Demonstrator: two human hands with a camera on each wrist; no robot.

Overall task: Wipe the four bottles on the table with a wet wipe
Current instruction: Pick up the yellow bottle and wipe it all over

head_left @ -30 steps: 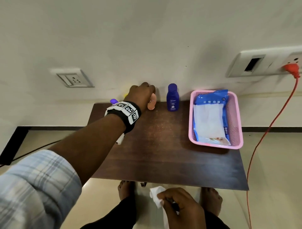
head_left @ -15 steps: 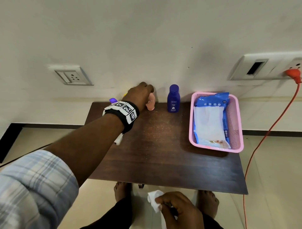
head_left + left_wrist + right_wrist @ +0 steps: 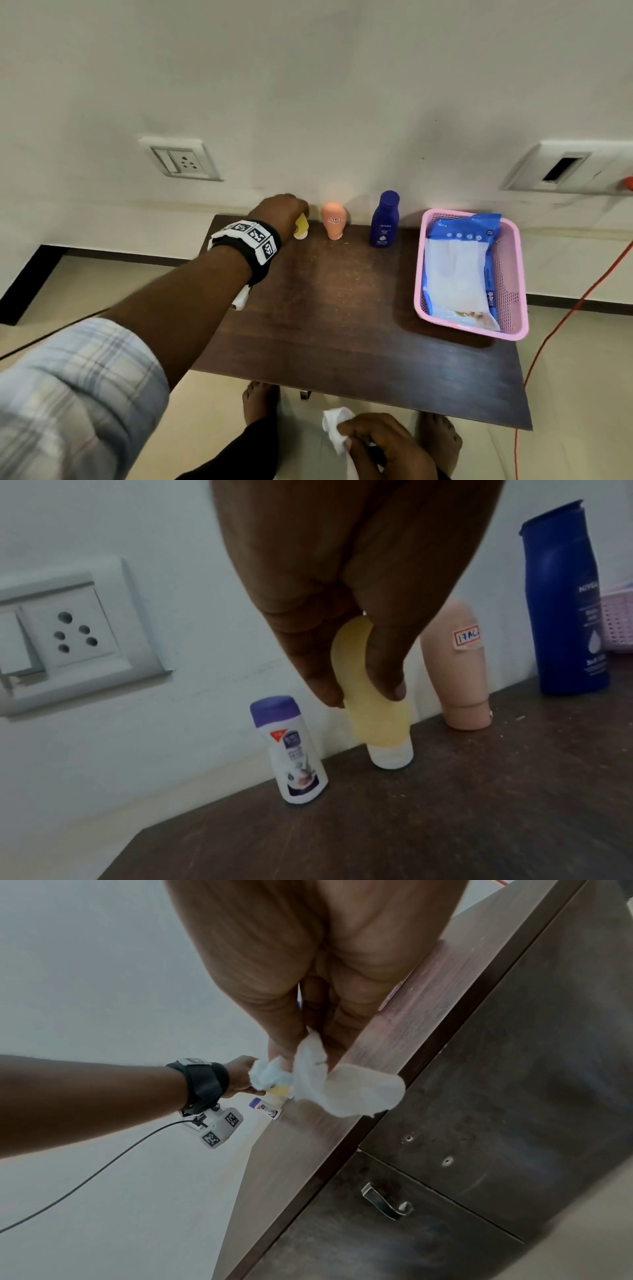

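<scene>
Several bottles stand in a row along the table's back edge by the wall. My left hand [image 3: 289, 214] pinches the yellow tube [image 3: 373, 710] between thumb and fingers; it stands cap-down on the table. Left of it is a small white bottle with a purple cap [image 3: 291, 750], hidden behind my wrist in the head view. To the right stand a peach tube [image 3: 332, 221] and a dark blue bottle [image 3: 385, 219]. My right hand [image 3: 380, 442] is below the table's front edge and grips a crumpled white wet wipe [image 3: 329, 1080].
A pink basket [image 3: 513, 274] with a blue pack of wipes [image 3: 459, 270] sits at the table's right side. An orange cord [image 3: 565, 315] hangs at the right. The wall has a socket plate [image 3: 181, 159]. A drawer with a metal handle [image 3: 387, 1203] is under the tabletop.
My left hand has let go of the peach tube and shifted left onto the yellow tube. The right hand with the wipe stays below the table's front edge.
</scene>
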